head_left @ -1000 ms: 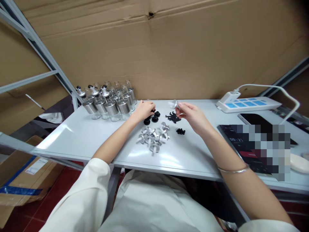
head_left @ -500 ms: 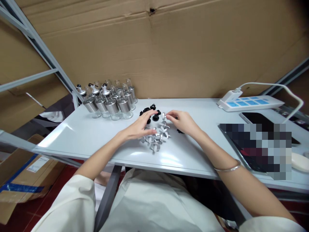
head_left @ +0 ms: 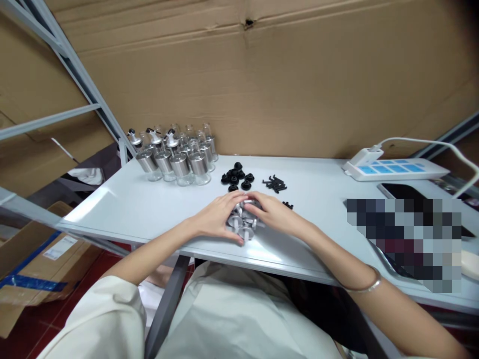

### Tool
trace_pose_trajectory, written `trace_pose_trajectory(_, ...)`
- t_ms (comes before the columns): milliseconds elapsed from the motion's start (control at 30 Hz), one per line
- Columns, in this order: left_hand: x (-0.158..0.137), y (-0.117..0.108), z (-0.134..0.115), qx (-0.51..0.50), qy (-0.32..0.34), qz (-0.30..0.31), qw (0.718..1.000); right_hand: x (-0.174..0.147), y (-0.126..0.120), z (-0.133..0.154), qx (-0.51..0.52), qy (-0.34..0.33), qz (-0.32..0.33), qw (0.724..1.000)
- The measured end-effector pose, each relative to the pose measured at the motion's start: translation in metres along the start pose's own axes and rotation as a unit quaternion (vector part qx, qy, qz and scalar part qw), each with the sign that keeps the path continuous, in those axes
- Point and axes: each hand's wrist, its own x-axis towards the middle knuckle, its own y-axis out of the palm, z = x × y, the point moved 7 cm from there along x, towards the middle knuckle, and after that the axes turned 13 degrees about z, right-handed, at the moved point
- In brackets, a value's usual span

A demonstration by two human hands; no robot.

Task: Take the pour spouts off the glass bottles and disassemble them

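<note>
A big brown cardboard wall stood past the left hand and the right hand. Under both was the white tabletop. Beyond the left hand, off to its left, stood glass bottles, three with spouts.

The left hand curved wide around a pile of silver pieces, its thumb far from its fingers. The right hand bent over the other side; I could not tell if it pinched a piece. Just past both hands sat black stoppers. Past the right hand lay black sticks, and tiny black bits peeked out just behind it.

A hard squeeze might have sent a round silver piece off the near edge. A careless right hand might have scattered the bits.
</note>
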Motion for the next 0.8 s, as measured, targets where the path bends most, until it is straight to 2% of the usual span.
trace_pose_trajectory(200, -0.01, -0.002, 0.004, 0.018, -0.012, 0.002, 1.0, -0.01, 0.015, 0.015, 0.037, -0.039, 0.034, 0.998)
trace_pose_trajectory(333, -0.016, -0.006, 0.002, 0.011, -0.001, -0.005, 1.0, -0.009, 0.01, 0.008, 0.108, 0.014, 0.044, 0.993)
trace_pose_trajectory(433, -0.014, -0.025, 0.006, -0.029, -0.002, -0.059, 0.998, -0.007, 0.004, -0.002, 0.167, 0.049, 0.06, 0.983)
trace_pose_trajectory(567, 0.01, -0.065, 0.036, -0.056, -0.043, -0.142, 0.987, -0.001, -0.012, -0.009, 0.213, 0.018, 0.091, 0.973)
trace_pose_trajectory(667, 0.05, -0.085, 0.066, 0.003, -0.062, -0.103, 0.993, 0.002, -0.023, -0.014, 0.275, -0.005, 0.094, 0.957)
trace_pose_trajectory(733, 0.08, -0.088, 0.087, 0.068, -0.093, -0.038, 0.993, 0.002, -0.025, -0.018, 0.278, -0.009, 0.088, 0.956)
trace_pose_trajectory(800, 0.106, -0.083, 0.104, 0.144, -0.137, 0.038, 0.979, 0.0, -0.025, -0.021, 0.243, -0.011, 0.08, 0.967)
